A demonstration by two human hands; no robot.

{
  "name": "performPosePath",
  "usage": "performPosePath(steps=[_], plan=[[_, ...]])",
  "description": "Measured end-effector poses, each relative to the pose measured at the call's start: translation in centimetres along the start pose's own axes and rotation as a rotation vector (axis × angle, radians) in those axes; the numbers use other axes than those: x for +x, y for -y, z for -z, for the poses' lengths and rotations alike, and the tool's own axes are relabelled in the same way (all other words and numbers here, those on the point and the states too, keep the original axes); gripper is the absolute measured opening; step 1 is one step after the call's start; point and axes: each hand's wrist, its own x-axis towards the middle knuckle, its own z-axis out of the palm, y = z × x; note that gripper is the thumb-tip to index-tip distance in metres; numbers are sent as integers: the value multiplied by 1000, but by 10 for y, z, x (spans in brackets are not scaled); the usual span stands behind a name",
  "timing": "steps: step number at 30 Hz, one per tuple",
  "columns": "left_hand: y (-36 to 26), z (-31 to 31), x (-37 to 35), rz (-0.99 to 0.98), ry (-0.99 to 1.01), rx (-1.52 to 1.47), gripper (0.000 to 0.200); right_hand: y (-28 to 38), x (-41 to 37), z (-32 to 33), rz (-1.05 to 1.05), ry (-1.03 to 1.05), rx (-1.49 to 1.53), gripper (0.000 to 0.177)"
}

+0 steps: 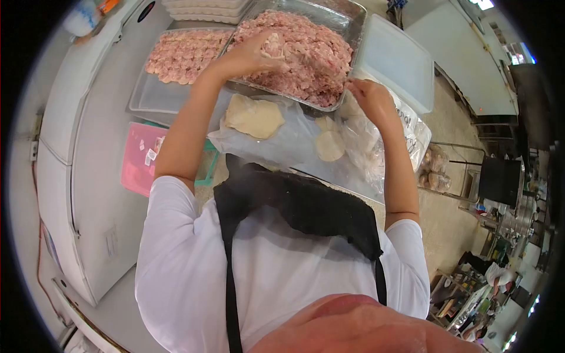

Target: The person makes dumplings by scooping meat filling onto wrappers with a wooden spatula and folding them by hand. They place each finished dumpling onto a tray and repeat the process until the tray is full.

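A metal tray (pixel 338 108) holds a large mound of ground meat (pixel 312 38). Over the left part of the meat, my left hand (pixel 250 57) is closed around a small pale wrapper with filling (pixel 273 47). At the tray's right front corner my right hand (pixel 372 99) has its fingers pressed together; what they hold is too small to make out. Nearer to me, a stack of pale round wrappers (pixel 254 116) lies on clear plastic, with a few loose wrappers (pixel 329 145) to its right. Left of the metal tray, rows of filled pieces (pixel 182 55) sit in a translucent tray (pixel 159 97).
A translucent lid or tray (pixel 397 59) lies at the right, above plastic bags (pixel 364 138). Stacked white trays (pixel 203 9) stand at the back left. A pink lid (pixel 136 159) is at the left, beside a white freezer (pixel 94 159). Farther right are a rack and shelves.
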Motion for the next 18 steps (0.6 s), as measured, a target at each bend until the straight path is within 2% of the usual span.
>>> performPosePath(steps=[2,3,5,8,9,10,11,13,14,17,18], plan=[[-7,9,6,-173,19,-10,55,3,-7,11,-17,-67,399,29],[-17,13,6,-174,51,8,54,7,-10,14,-21,-98,602,29],[-37,15,0,-169,118,46,54,38,-13,24,92,-17,588,30],[-22,13,0,-334,158,78,55,43,-5,24,196,38,511,29],[-21,12,-2,-275,154,94,56,39,3,24,222,46,476,29],[-20,12,-4,-214,150,111,57,34,7,29,278,-70,311,25],[-17,13,-6,-154,145,129,58,36,3,29,245,-127,230,24],[10,11,0,-155,91,108,63,67,-10,43,177,-239,67,22],[25,10,2,-155,67,94,65,69,-10,32,274,-301,34,20],[-17,28,-13,-100,105,66,69,77,-4,42,229,-255,-23,21],[-12,34,-14,-113,104,30,68,85,-5,58,196,-224,39,21]])
